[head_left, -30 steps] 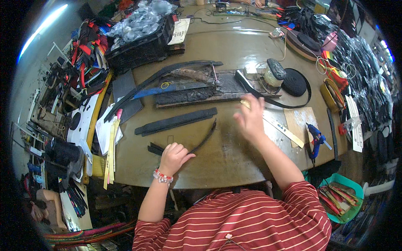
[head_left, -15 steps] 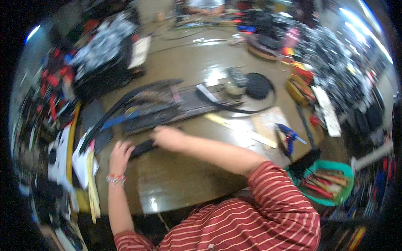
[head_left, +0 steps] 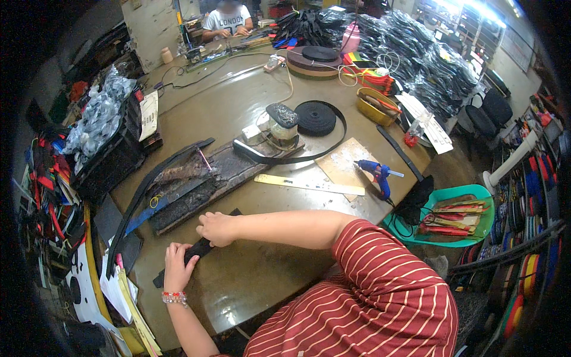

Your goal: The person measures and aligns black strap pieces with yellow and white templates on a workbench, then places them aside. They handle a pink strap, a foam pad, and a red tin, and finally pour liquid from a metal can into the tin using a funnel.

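Note:
A black strip (head_left: 201, 249), which looks like folded fabric or webbing, lies slanting on the near left of the shiny table (head_left: 256, 273). My left hand (head_left: 177, 265), with a beaded bracelet at the wrist, is closed on its lower part, thumb along the edge. My right hand (head_left: 216, 229) grips the strip farther up, fingers curled, and the strip's upper end shows past it. Just beyond the hands is a dark, worn board (head_left: 184, 208). A long black strap (head_left: 138, 199) and a blue ruler-like strip (head_left: 140, 220) lie on or beside it.
Across the table are a black webbing roll (head_left: 315, 118), a glass jar (head_left: 282, 132), a yellow ruler (head_left: 309, 184) and a blue glue gun (head_left: 380, 174). A green basket (head_left: 440, 238) stands right. Stacked plastic-wrapped goods (head_left: 410, 53) fill the far right. Another person (head_left: 227, 22) sits at the far end.
The head view has shifted and sharpened, so the table's far end and the other person show more. Both hands stay on the black strip, which now lies more steeply slanted in view.

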{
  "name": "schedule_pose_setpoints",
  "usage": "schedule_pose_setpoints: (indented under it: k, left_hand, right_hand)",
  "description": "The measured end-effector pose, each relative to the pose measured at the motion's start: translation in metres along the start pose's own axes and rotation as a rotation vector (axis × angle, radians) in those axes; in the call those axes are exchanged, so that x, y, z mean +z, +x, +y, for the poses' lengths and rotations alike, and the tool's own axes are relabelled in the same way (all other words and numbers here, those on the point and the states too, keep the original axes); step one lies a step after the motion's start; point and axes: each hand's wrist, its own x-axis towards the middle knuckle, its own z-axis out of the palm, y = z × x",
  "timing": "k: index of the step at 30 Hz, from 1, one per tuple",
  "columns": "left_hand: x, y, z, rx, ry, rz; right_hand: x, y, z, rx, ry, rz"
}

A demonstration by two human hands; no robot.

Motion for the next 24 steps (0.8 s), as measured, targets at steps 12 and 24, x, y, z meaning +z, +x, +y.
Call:
schedule_pose_setpoints:
  k: [12,24]
  left_hand:
    - [0.015,-0.001,0.037,0.287,0.202,0.08]
    - [0.026,-0.003,-0.007,0.213,0.357,0.954]
  right_hand:
    - [0.025,-0.094,-0.022,-0.049,-0.444,0.389]
    - [-0.184,-0.381,0.075,0.364,0.25,0.763]
